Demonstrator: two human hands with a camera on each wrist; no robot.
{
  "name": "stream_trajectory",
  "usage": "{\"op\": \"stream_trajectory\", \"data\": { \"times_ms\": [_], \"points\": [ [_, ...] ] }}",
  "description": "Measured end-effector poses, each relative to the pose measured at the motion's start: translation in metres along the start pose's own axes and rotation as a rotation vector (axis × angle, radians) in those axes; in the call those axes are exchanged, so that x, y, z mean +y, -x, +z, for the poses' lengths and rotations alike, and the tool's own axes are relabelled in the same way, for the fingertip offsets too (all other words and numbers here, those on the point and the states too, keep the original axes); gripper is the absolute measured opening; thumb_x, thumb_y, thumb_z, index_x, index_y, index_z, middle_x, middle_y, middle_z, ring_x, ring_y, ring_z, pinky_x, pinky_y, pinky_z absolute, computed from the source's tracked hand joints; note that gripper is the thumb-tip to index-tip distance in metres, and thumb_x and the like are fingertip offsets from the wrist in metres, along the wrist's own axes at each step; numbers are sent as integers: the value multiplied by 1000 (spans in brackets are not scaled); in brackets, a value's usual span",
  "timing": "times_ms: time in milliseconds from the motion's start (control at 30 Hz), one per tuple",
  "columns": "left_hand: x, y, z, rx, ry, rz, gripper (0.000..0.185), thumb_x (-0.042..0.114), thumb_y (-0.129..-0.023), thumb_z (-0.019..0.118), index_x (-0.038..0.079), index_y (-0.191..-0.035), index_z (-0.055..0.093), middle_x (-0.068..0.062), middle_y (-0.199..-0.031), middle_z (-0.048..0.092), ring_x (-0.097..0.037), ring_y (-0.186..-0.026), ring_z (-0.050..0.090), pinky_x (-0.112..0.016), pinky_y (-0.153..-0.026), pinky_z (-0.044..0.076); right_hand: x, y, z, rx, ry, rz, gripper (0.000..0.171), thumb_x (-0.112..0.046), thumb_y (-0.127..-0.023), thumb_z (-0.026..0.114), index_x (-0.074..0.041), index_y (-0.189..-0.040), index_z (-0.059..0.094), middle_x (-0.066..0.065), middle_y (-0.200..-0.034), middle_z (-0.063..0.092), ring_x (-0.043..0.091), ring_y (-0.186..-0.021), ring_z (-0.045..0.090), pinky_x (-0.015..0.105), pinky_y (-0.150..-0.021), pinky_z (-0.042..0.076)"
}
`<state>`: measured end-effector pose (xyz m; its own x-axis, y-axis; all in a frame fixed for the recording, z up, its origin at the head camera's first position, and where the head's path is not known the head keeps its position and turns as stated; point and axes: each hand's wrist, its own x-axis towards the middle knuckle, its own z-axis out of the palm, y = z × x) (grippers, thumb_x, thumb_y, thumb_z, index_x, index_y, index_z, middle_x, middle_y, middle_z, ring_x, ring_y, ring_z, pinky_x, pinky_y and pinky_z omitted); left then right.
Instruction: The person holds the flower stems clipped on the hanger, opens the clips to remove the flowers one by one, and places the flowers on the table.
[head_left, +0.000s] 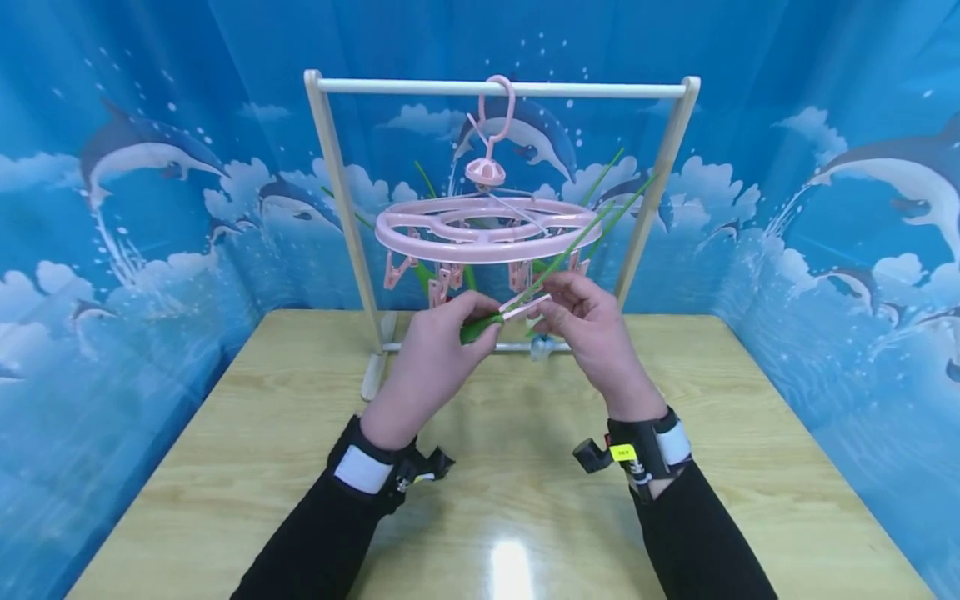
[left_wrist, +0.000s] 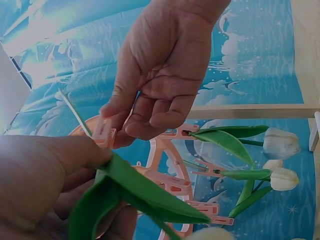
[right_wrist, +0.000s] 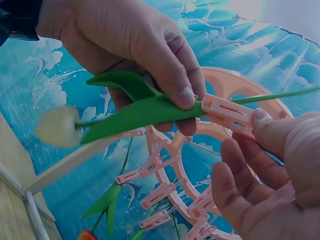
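- Left hand (head_left: 442, 346): my fingers pinch the pale tulip (right_wrist: 145, 115) at its leaves.
- Right hand (head_left: 596, 333), 3 o'clock from left: my fingers pinch the pink clip (right_wrist: 227, 116) beside those leaves.
- Round hanger (head_left: 487, 252): 12 o'clock.

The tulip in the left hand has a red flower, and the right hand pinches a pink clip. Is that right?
Not quite: the flower is whitish, not red, as the right wrist view shows. The rest is right: the tulip is in the left hand, and the right hand pinches a pink clip.
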<state>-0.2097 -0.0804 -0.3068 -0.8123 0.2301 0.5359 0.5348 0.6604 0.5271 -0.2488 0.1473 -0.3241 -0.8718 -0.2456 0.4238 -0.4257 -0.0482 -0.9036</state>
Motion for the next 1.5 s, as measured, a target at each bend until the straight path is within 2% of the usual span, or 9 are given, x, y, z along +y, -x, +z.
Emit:
{"op": "stream_trajectory", "data": {
  "times_ms": [233,433,533,667,833,1067,1267,1400,1500],
  "points": [
    [1,0,-2,53,-4,18,29,21,-97,86,12,-123,76,-2,-112,82,-15,-98,77,-32,-87,67,-8,1,4,38,-1,60,30,-24,-107,72,-8,-133,69,-1,-114,76,19,-101,74,32,-92,66],
    [3,1,-2,79,-43,16,25,22,-97,86,12,-118,76,-3,-106,82,-15,-89,76,-31,-80,67,-13,6,6,60,-63,79,21,-16,-105,73,-10,-125,71,-1,-107,75,13,-96,74,30,-93,66],
    [3,1,-1,87,-79,42,20,22,-98,85,13,-114,77,-2,-103,82,-14,-84,75,-30,-77,66,-14,8,7,73,-68,88,17,-14,-104,73,-13,-122,72,-2,-104,74,13,-94,73,29,-90,66],
    [3,1,0,110,-126,110,14,20,-99,84,14,-109,76,-1,-102,82,-15,-84,74,-31,-80,66,-15,10,7,80,-65,95,14,-13,-104,73,-15,-118,73,-2,-102,73,13,-92,72,28,-86,65],
    [1,3,0,130,-137,167,13,15,-97,85,14,-105,74,-4,-104,82,-18,-88,75,-35,-86,67,-16,10,8,89,-68,76,12,-8,-103,73,-18,-110,76,-3,-98,74,15,-90,71,26,-82,64],
    [2,3,-3,133,-128,167,13,13,-97,85,13,-104,74,-5,-105,81,-18,-82,68,-33,-81,64,-15,9,11,129,-79,26,21,-1,-101,74,-21,-101,78,-5,-96,76,10,-87,71,25,-83,65],
    [2,1,-6,140,-118,161,15,14,-96,86,12,-104,73,-4,-105,80,-20,-94,76,-36,-92,66,-16,9,6,199,-59,11,18,-3,-102,74,-21,-104,78,-5,-96,74,10,-87,71,24,-84,66],
    [1,2,-11,133,-119,145,15,14,-97,85,13,-105,73,-3,-105,79,-19,-93,75,-32,-84,66,-18,8,1,214,-38,53,12,-8,-105,73,-15,-113,76,-5,-103,72,11,-92,68,22,-82,64],
    [0,3,-15,125,-129,130,16,15,-97,86,14,-106,73,-3,-107,79,-18,-93,74,-32,-80,65,-19,7,0,210,-18,88,22,-11,-105,73,-6,-126,72,-5,-111,71,13,-98,67,22,-83,63]
  ]
}}
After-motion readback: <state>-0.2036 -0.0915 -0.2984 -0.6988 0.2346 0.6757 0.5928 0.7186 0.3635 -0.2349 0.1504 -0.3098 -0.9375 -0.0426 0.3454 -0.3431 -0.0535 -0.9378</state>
